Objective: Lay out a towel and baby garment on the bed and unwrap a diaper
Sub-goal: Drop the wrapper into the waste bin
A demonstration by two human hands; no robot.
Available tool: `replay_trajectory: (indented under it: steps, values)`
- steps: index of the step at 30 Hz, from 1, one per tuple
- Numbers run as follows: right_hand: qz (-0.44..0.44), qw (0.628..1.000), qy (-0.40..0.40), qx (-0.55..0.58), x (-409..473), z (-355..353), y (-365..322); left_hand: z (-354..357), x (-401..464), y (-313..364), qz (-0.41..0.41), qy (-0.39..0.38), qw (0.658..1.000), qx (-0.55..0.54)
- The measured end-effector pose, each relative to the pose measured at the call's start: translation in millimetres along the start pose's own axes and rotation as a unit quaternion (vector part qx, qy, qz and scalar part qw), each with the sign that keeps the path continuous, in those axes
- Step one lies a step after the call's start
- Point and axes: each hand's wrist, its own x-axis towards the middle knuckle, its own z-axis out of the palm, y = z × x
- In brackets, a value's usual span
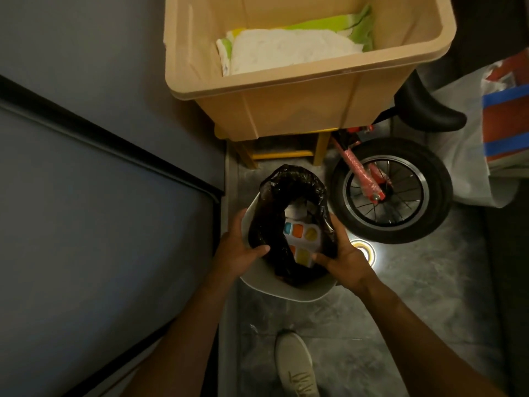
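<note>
A small white bin [289, 293] lined with a black plastic bag [274, 219] stands on the floor in front of me. My left hand [237, 247] grips the bag's left rim and my right hand [340, 253] grips its right rim, holding the bag's mouth apart. Inside lies a white tray [300, 239] with coloured blocks. Behind the bin, a tan plastic tub [300, 110] holds folded white and green diapers [286, 50]. No towel or baby garment is in view.
A dark grey cabinet front [100, 210] fills the left side. A child's bicycle wheel [392, 190] with a pink frame stands to the right of the bin, near a white bag [469, 156]. My light shoe [294, 365] rests on the grey marbled floor.
</note>
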Motion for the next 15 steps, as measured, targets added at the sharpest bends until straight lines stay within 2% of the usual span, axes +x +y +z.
replay_trajectory:
  steps: [10, 15]
  values:
    - [-0.024, 0.997, 0.018, -0.066, -47.4, -14.2, 43.7, 36.5, -53.2, 9.4, 0.021, -0.008, 1.000, 0.012]
    - [-0.012, 0.993, 0.054, -0.107, -75.5, -52.8, 65.7, 76.6, -81.2, 29.2, 0.025, -0.033, 0.999, 0.016]
